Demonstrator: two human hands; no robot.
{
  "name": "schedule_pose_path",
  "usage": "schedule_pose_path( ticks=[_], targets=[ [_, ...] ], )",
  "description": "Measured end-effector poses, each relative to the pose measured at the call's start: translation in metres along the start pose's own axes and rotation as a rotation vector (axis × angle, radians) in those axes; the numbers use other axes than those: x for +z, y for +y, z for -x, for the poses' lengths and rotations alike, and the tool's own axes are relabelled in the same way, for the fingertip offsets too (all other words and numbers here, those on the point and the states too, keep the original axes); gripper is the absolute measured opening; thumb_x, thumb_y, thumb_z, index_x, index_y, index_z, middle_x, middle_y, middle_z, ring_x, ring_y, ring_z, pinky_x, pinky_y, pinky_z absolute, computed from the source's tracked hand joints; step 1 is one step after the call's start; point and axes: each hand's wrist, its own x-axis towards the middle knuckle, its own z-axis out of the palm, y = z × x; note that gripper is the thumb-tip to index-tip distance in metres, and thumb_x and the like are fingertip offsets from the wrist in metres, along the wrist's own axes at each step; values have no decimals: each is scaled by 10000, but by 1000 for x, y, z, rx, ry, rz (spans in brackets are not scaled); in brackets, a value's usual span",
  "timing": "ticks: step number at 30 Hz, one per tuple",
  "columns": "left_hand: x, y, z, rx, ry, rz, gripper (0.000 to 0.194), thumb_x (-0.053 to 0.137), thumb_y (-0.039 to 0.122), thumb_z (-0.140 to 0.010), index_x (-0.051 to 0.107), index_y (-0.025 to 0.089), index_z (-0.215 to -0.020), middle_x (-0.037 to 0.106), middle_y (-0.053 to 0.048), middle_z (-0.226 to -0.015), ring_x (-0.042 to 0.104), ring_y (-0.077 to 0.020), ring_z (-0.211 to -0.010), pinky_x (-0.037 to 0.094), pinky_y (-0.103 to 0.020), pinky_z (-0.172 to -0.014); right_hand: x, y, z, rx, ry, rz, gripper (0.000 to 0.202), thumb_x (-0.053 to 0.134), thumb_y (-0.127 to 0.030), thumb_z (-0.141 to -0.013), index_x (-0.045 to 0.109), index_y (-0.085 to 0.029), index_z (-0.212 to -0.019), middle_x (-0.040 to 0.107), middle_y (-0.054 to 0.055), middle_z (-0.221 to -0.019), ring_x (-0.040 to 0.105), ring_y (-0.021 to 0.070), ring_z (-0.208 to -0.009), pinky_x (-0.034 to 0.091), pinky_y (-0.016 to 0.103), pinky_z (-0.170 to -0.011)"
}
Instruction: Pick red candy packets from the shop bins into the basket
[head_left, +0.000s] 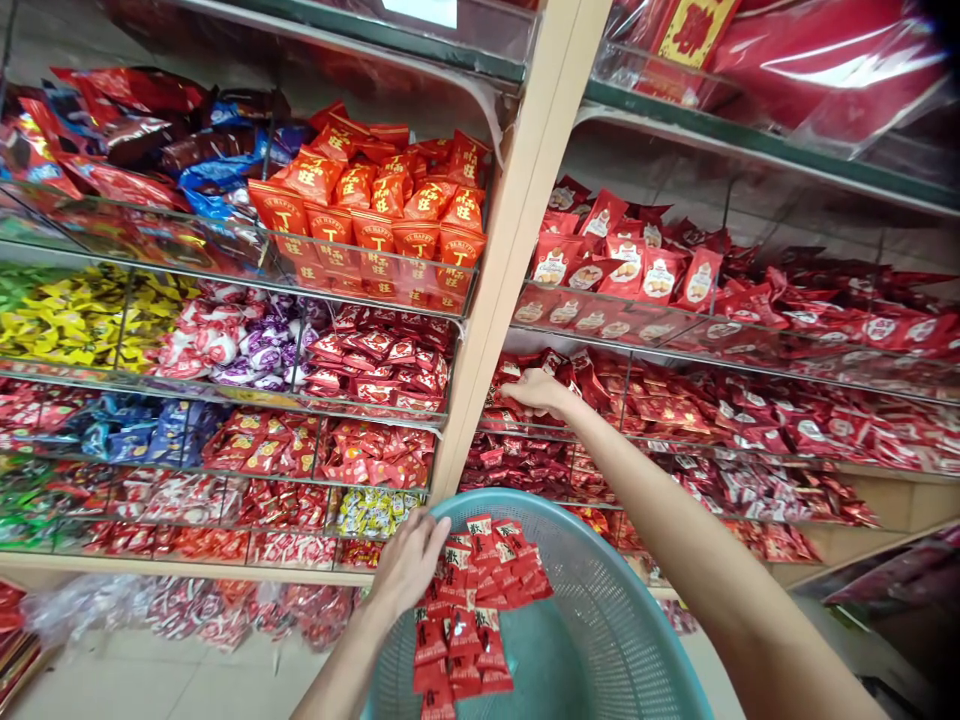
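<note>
My left hand (409, 562) is closed over the left rim of a teal plastic basket (652, 600), thumb on the inner side. Inside the basket, against its left wall, lie several small red snack packets (465, 640) with dark lettering on pale tops, some overlapping in rows. My right hand (541, 391) reaches into a shelf compartment at the middle right, its fingers curled among red packets (589, 378). What those fingers hold, if anything, is hidden.
Shelves with clear front panels carry wrapped sweets on both sides of a wooden upright (504, 220). Orange-red packets (375, 230) stand at upper left, yellow sweets (82, 320) below. Bagged sweets (195, 610) lie on the tiled floor (172, 680) under the left shelves.
</note>
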Motion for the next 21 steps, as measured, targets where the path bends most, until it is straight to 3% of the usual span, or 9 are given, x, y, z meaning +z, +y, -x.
schedule_pose_path(
  ticks=[2,5,8,10,13,17,21],
  targets=[
    [0,0,0,1,-5,-5,543,197,538,-876,621,232,-1026,542,-63,-1197,533,-216,-1048,386,-326,-891,-11,5,13,-44,-9,-81,337,475,-421,-741,570,-142,-577,550,31,-466,473,103,-403,351,213,-399],
    [1,0,-1,7,-9,1,549,188,542,-877,618,234,-1021,547,-59,-1185,538,-214,-1044,387,-325,-891,-21,11,48,-121,116,-169,262,526,-414,-716,519,-169,-623,525,-8,-484,460,93,-441,347,202,-427],
    [2,-1,-3,5,-12,7,554,185,543,-876,620,224,-1002,555,-61,-1175,528,-214,-1057,381,-324,-905,-14,17,92,-219,204,-244,245,571,-418,-697,456,-201,-695,498,-40,-527,441,97,-483,332,205,-448],
    [3,-2,-4,4,-11,11,555,188,543,-875,618,216,-1002,562,-65,-1168,516,-214,-1073,373,-323,-919,7,23,117,-263,153,-296,247,555,-424,-718,429,-212,-700,491,-43,-545,444,105,-503,338,212,-464],
    [4,-2,-3,0,1,15,544,195,537,-876,614,215,-1007,574,-66,-1150,519,-211,-1062,373,-323,-918,58,34,135,-292,40,-293,224,514,-409,-756,403,-218,-717,521,-37,-598,485,115,-552,356,217,-505],
    [2,-1,-1,-1,6,39,533,194,533,-877,620,223,-962,563,-57,-1170,523,-205,-1066,382,-315,-907,128,40,135,-221,1,34,150,486,-341,-765,442,-202,-800,586,6,-674,550,167,-647,351,247,-554],
    [1,0,0,-2,24,58,518,203,530,-874,618,230,-956,565,-51,-1167,520,-206,-1074,383,-312,-910,165,31,132,-182,-41,263,240,465,-264,-773,480,-139,-977,646,107,-827,614,246,-767,383,296,-608]
  ],
)
